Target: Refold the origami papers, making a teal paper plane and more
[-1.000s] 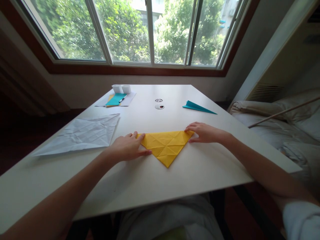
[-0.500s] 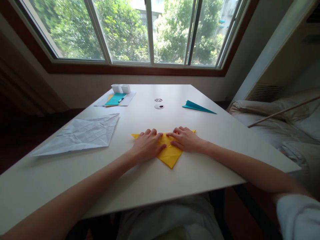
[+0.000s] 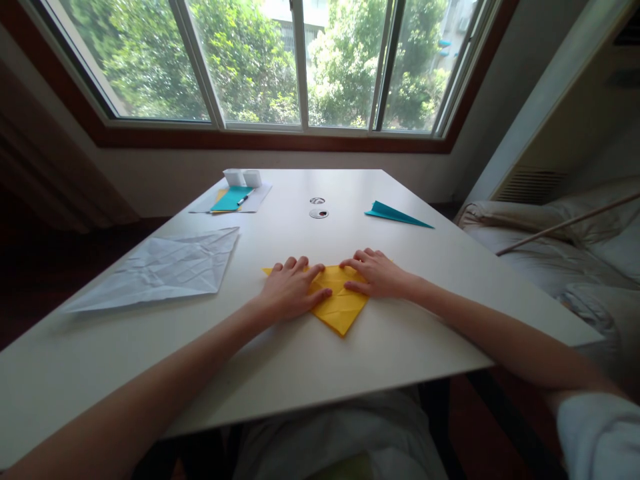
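Observation:
A folded sheet of yellow paper (image 3: pixel 343 310) lies on the white table in front of me, one corner pointing towards me. My left hand (image 3: pixel 290 288) rests on its left part with the fingers spread; the paper's left tip sticks out beyond the knuckles. On the right part lies my right hand (image 3: pixel 376 273), fingers apart and pressing on the paper near its far edge. Both thumbs touch the paper's middle, where crease lines show. Most of the right tip is hidden under my right hand.
A creased white sheet (image 3: pixel 165 270) lies to the left. Behind it are teal paper (image 3: pixel 229 199), a pen (image 3: pixel 245 197) and two small white containers (image 3: pixel 243 177). A folded teal paper plane (image 3: pixel 397 215) lies at the far right. Two round fittings (image 3: pixel 319 213) sit in the tabletop (image 3: pixel 280 373).
My right hand has slid a little to the right along the far edge, and my left hand slightly to the left. The gap between them is wider. The paper stays in place.

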Available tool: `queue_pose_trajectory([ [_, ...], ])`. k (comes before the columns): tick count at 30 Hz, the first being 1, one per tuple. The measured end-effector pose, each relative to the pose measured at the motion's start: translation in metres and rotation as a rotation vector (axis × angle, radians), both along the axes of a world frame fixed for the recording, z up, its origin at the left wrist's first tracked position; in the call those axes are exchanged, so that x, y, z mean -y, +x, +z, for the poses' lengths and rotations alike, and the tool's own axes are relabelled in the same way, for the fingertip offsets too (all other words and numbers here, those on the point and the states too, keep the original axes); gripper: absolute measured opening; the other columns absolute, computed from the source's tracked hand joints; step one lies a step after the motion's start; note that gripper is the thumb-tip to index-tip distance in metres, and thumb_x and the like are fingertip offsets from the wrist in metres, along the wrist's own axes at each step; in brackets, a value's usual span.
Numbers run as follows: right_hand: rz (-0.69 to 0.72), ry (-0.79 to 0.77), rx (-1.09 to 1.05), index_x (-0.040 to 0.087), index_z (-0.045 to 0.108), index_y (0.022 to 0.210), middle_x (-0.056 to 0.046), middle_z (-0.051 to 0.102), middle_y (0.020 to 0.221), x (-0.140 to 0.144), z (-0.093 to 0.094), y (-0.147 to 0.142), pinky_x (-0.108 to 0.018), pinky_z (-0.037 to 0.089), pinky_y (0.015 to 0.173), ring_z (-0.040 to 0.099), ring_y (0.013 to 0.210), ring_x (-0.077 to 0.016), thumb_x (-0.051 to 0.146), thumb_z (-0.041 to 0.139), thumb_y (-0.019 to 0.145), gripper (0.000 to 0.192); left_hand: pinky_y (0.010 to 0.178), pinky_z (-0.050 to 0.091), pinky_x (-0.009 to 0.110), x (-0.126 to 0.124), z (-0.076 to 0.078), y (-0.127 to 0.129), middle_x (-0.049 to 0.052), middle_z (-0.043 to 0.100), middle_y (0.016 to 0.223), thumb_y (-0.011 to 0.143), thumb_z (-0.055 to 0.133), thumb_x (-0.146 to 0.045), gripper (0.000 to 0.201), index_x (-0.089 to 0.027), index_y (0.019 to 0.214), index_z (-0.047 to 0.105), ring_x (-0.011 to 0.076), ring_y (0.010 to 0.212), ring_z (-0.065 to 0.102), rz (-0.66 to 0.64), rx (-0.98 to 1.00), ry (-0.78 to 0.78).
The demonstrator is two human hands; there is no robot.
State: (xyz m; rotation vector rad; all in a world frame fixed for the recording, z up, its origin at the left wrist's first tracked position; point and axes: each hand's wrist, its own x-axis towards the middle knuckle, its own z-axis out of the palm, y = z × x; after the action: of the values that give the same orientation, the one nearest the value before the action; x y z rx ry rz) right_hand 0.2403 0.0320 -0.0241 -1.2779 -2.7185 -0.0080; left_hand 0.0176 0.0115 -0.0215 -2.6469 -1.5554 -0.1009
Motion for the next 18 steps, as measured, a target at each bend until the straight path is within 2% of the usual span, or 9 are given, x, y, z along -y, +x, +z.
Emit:
queue_pose_trajectory([
  [10, -0.01, -0.055, 0.036, 0.024, 0.057, 0.114, -0.011, 0.056, 0.106, -0.006, 0.013, 0.028, -0.042, 0.037, 0.085, 0.051, 0.098, -0.0262, 0.051, 0.043, 0.083, 0.043, 0.086, 0.034, 0.046, -0.003, 0.009, -0.02, 0.01, 0.045, 0.125, 0.079, 0.03, -0.064, 0.056, -0.031, 0.122, 0.047, 0.0302, 0.11, 0.043, 0.073, -0.057, -0.059],
  [18, -0.013, -0.144, 0.059, 0.024, 0.058, 0.115, -0.011, 0.056, 0.107, -0.009, 0.023, 0.051, -0.041, 0.038, 0.084, 0.052, 0.098, -0.0263, 0.049, 0.048, 0.08, 0.044, 0.082, 0.04, 0.04, -0.009, 0.019, -0.042, 0.01, 0.05, 0.121, 0.074, 0.039, -0.065, 0.06, -0.024, 0.116, 0.051, 0.0274, 0.106, 0.049, 0.106, -0.075, -0.167],
])
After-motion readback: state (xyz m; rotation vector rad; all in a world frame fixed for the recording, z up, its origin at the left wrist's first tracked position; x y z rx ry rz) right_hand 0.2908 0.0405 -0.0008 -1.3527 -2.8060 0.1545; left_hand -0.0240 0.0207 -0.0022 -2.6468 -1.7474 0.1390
